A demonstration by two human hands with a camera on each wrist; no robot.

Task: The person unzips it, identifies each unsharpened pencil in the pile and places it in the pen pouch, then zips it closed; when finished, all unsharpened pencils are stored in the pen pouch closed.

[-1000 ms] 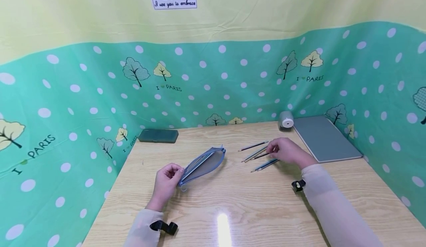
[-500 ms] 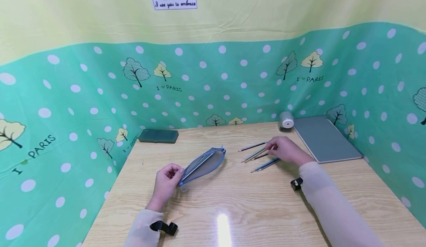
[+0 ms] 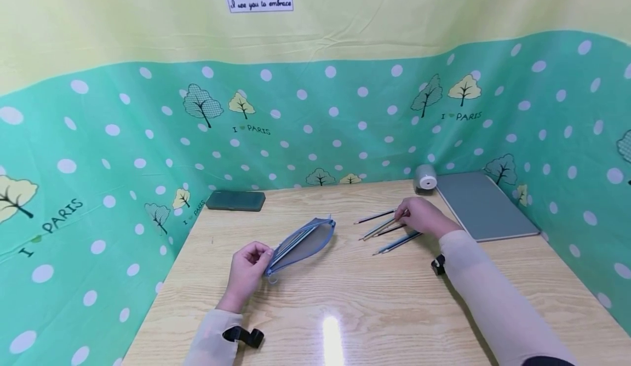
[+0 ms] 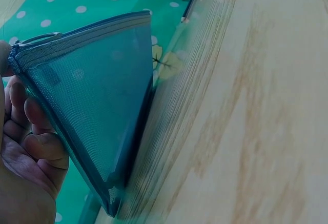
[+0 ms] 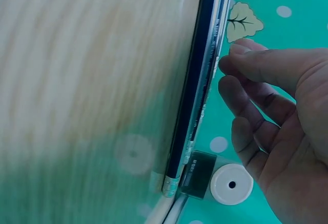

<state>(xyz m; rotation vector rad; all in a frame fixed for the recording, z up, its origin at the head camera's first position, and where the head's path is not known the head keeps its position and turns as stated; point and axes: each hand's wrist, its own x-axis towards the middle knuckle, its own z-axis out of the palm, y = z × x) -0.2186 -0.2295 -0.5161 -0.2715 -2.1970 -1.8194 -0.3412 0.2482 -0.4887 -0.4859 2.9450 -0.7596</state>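
Note:
My left hand grips the near end of a blue mesh zip pencil pouch; its mouth gapes and pencils lie inside. Curled fingers press against the pouch's edge in the left wrist view. My right hand reaches over several loose pencils on the table, fingertips right at their far ends. In the right wrist view the thumb and fingers are loosely bent beside dark pencils, with no pencil visible between them.
A dark pencil box lies at the back left of the wooden table. A pencil sharpener stands at the back right, beside a grey board. Patterned cloth hangs around the back and sides.
My right hand has shifted slightly toward the back of the table, off the dark pencil and to the end of a lighter one. The left hand and the pouch have stayed put.

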